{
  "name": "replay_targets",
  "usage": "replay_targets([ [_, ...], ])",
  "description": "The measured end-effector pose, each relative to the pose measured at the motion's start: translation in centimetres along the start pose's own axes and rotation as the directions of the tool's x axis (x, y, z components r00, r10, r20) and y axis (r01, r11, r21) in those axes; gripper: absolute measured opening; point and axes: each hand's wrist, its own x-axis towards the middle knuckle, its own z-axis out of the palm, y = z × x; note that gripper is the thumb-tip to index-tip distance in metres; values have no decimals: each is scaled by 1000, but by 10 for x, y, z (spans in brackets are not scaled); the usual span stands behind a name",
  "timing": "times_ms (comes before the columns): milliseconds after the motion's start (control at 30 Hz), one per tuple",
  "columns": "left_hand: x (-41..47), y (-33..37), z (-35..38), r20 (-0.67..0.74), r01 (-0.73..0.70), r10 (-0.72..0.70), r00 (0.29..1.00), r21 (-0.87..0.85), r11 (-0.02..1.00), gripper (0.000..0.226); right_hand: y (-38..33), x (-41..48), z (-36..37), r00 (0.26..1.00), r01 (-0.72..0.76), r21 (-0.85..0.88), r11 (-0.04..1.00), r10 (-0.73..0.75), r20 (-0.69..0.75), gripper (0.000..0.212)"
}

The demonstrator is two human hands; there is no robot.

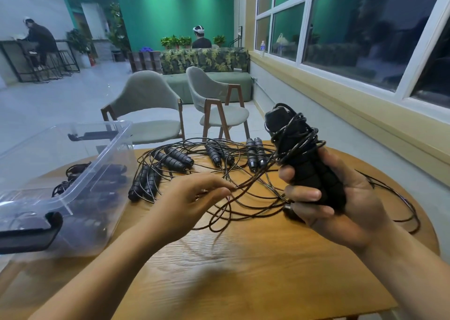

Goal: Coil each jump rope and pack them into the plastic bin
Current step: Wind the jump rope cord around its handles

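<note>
My right hand [341, 198] grips a pair of black jump rope handles [306, 164] held upright, with thin black cord wound several times around their upper part. The loose cord [255, 176] runs from the handles down to my left hand [192, 198], which pinches it just above the table. Several more black-handled jump ropes [175, 160] lie tangled on the round wooden table [243, 271]. The clear plastic bin [80, 173] stands at the left and holds coiled ropes.
A black latch [29, 232] sits on the bin's near end. Loops of cord trail to the table's right edge [411, 212]. Two grey chairs [151, 110] stand beyond the table; a wall with windows runs along the right.
</note>
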Motion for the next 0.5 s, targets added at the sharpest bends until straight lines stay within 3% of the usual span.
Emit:
replay_targets([
  [300,3,-9,-8,-186,10,-3,983,35,999,21,-8,-2,6,1000,27,-16,1000,-27,13,53],
  [500,5,8,2,-80,40,-36,996,57,998,50,5,3,9,1000,6,-34,999,-5,17,50],
])
